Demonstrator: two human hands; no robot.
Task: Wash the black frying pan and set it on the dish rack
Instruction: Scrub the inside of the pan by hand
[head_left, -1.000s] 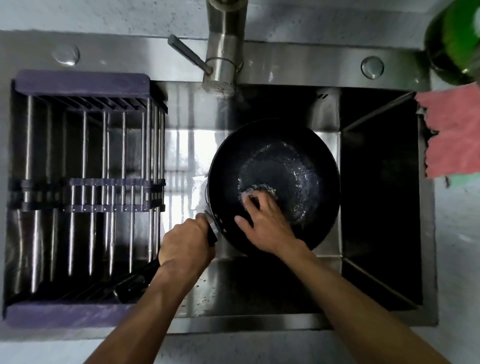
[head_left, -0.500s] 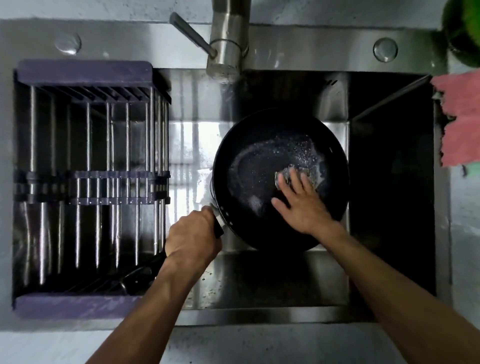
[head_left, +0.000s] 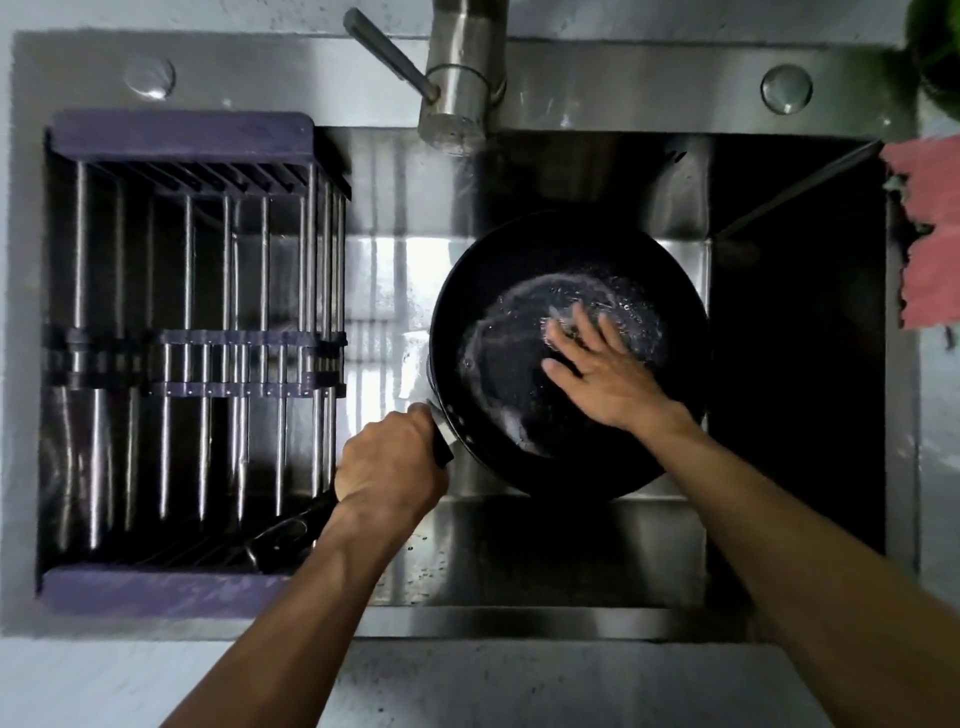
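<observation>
Purple-ended steel dish rack (head_left: 176, 364) fills the left of the frame, sitting over the sink (head_left: 519, 618) with nothing on its bars that I can make out. At lower centre my left hand (head_left: 389, 462) is curled tight round the handle of the black frying pan (head_left: 498, 270), which sits in the basin right of centre, below the faucet (head_left: 460, 78). My right hand (head_left: 608, 374) lies inside the pan, fingers spread and pressing a blurred scrubber (head_left: 558, 319) into the suds. I judge I'm mid-scrub; next comes rinsing off the foam, then lifting the pan left onto the rack.
</observation>
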